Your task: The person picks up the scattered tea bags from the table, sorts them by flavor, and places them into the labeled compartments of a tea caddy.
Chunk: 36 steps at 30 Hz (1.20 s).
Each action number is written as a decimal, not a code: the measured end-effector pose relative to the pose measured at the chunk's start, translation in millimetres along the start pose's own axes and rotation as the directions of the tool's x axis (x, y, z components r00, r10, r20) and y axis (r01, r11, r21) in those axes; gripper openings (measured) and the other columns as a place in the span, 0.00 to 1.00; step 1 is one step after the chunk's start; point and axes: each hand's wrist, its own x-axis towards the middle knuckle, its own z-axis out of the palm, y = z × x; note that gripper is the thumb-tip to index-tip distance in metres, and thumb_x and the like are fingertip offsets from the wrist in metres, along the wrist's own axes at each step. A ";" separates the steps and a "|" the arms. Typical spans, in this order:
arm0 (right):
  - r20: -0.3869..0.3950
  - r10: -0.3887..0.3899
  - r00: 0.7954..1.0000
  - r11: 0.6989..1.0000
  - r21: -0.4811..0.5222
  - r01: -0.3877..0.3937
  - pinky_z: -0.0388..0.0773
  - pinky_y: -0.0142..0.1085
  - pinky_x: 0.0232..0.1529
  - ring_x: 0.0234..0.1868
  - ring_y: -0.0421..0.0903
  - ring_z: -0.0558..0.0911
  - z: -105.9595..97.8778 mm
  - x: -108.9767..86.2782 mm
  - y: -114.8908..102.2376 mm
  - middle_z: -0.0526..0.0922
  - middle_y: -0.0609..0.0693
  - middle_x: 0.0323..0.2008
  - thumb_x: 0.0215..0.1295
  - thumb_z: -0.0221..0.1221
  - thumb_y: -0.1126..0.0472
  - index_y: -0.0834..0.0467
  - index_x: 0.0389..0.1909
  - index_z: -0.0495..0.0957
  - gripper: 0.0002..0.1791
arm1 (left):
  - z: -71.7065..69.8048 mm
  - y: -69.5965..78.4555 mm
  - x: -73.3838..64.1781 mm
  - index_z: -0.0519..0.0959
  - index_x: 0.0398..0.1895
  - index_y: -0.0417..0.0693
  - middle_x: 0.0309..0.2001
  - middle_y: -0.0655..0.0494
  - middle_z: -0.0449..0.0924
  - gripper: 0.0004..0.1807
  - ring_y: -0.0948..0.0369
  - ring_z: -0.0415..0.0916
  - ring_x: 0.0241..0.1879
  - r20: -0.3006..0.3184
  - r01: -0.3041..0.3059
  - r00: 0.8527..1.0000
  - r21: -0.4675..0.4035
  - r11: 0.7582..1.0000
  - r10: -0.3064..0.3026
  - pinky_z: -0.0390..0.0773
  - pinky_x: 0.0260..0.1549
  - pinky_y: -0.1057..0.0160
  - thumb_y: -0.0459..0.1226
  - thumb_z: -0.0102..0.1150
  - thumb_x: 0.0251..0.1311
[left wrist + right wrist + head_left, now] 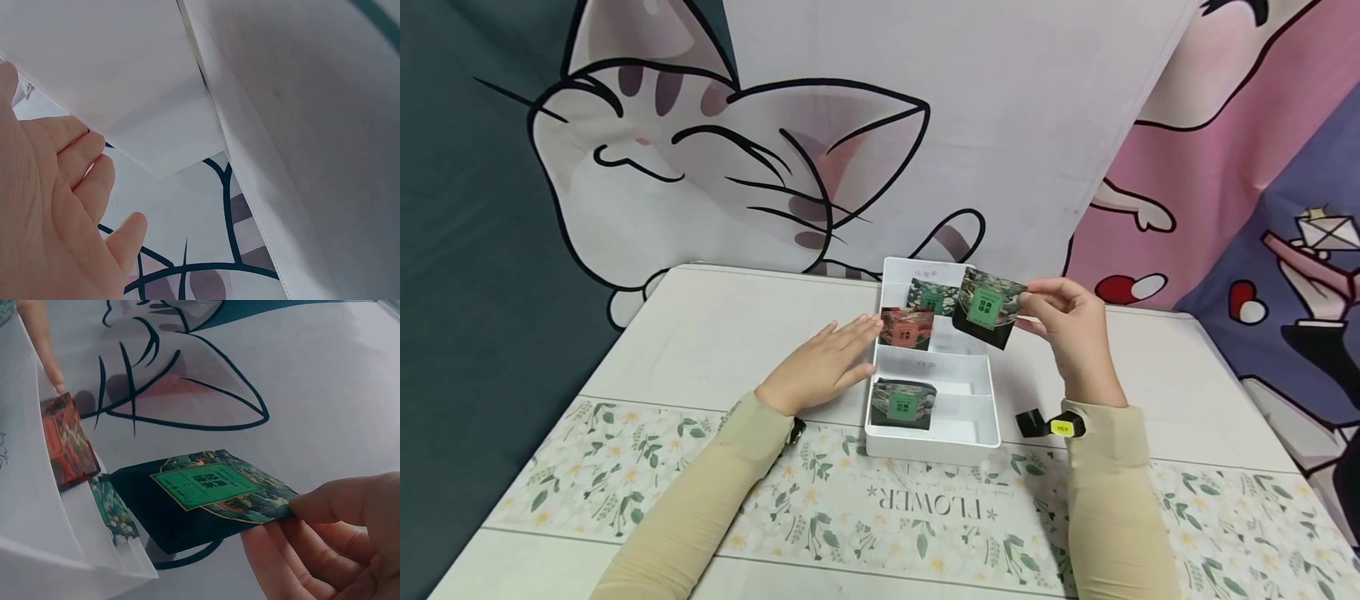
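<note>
My right hand (1071, 329) pinches the edge of a dark tea sachet (206, 487) with a green label between thumb and fingers. It holds this sachet, tilted, above the right side of a white divided box (932, 452). My left hand (820, 367) touches the box's left side with its fingers extended; its palm shows in the left wrist view. Inside the box, a red sachet (906, 329) lies in a middle compartment. Behind it is a green patterned sachet (932, 293), partly covered by the held one. Another green-labelled sachet (902, 406) lies in the front compartment.
The box stands on a white table (752, 308) with a floral strip (850, 533) along its front. A black strap with a yellow-faced device (1062, 427) is at my right wrist. Behind the table hangs a cartoon cat cloth (1000, 108).
</note>
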 end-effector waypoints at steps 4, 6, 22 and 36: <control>0.035 0.004 0.999 1.000 0.016 -0.004 0.87 0.36 0.38 0.31 0.40 0.87 4.7 -1.6 -0.3 0.86 0.48 0.30 0.65 0.62 0.73 0.63 0.38 0.82 0.04 | 0.7 -0.1 0.1 0.47 0.82 0.48 0.81 0.49 0.46 0.38 0.57 0.39 0.80 -0.003 0.000 1.000 0.012 1.000 0.000 0.40 0.78 0.50 0.57 0.36 0.79; 0.053 0.006 0.999 1.000 0.012 -0.007 0.87 0.36 0.38 0.31 0.40 0.87 6.9 -2.5 -0.4 0.86 0.47 0.30 0.65 0.62 0.73 0.63 0.39 0.82 0.04 | 1.0 -0.3 0.2 0.47 0.82 0.47 0.81 0.49 0.47 0.38 0.56 0.40 0.80 -0.007 -0.002 1.000 0.013 1.000 0.002 0.40 0.78 0.49 0.57 0.36 0.79; 0.207 -0.041 0.977 0.995 -0.077 0.058 0.88 0.37 0.39 0.34 0.41 0.87 23.8 -15.2 -3.8 0.85 0.46 0.29 0.68 0.61 0.71 0.65 0.44 0.80 0.06 | 0.0 -1.3 -1.5 0.47 0.82 0.47 0.81 0.48 0.47 0.38 0.53 0.43 0.80 -0.018 -0.008 1.000 0.008 1.000 0.008 0.41 0.78 0.49 0.57 0.36 0.79; 0.296 -0.043 0.954 0.994 -0.085 0.071 0.88 0.40 0.42 0.36 0.41 0.83 35.5 -25.9 -4.1 0.85 0.45 0.31 0.69 0.61 0.70 0.64 0.45 0.80 0.06 | 0.4 -0.6 -1.1 0.48 0.82 0.47 0.81 0.50 0.45 0.38 0.57 0.40 0.80 -0.002 0.001 1.000 -0.003 1.000 -0.001 0.40 0.78 0.49 0.56 0.38 0.79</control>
